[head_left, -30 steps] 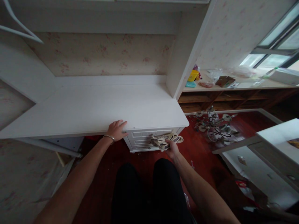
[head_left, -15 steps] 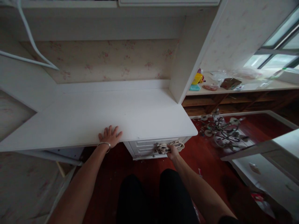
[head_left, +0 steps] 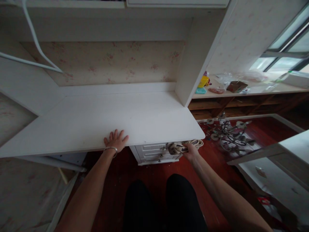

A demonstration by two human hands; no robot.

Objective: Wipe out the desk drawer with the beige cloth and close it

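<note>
My left hand (head_left: 116, 140) rests with its fingers spread on the front edge of the white desktop (head_left: 96, 116), a bracelet on its wrist. My right hand (head_left: 190, 152) is closed round a bunched beige cloth with dark stripes (head_left: 177, 148). It holds the cloth just below the desktop's front edge, near the right corner, in front of the white drawer unit (head_left: 149, 153). The cloth hides part of the drawer fronts. From this angle I cannot tell whether it touches them.
A white cable (head_left: 32, 30) hangs at the upper left. On the right, a dismantled-looking chandelier (head_left: 229, 132) lies on the red floor (head_left: 212, 180). Bags and a small box (head_left: 237, 87) sit on a low shelf unit (head_left: 251, 104) by the window. A white cabinet (head_left: 277, 187) stands at lower right.
My right hand has moved right and slightly up with the cloth, toward the desk's right corner, exposing more of the drawer knobs. My left hand stays flat in about the same place.
</note>
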